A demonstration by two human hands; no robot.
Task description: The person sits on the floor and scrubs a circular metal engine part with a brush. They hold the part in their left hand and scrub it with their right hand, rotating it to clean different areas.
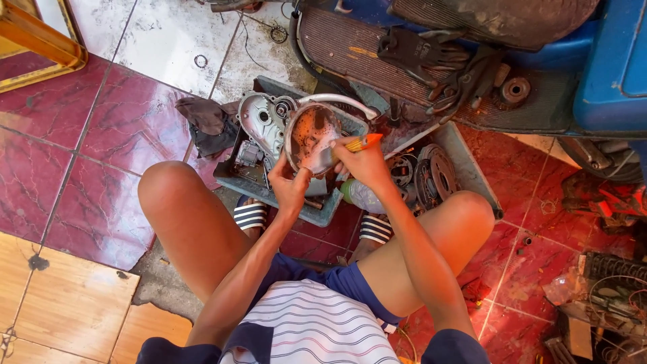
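My left hand [288, 183] grips the near rim of a round, rust-stained metal bowl-shaped engine part [309, 128], held tilted over a grey tray [321, 214]. My right hand [362, 162] holds a brush with an orange and yellow handle [360, 142], its pale bristles pressed inside the round part. I squat with both knees spread, feet in striped sandals [251, 214] just below the tray.
In the tray lies a silver engine cover [263, 121] and a dark rag [209, 121] beside it. A second tray to the right holds clutch discs [435, 174]. A plastic bottle [360, 195] lies between them. A blue scooter [606, 61] with gloves [418, 50] on its footboard stands behind.
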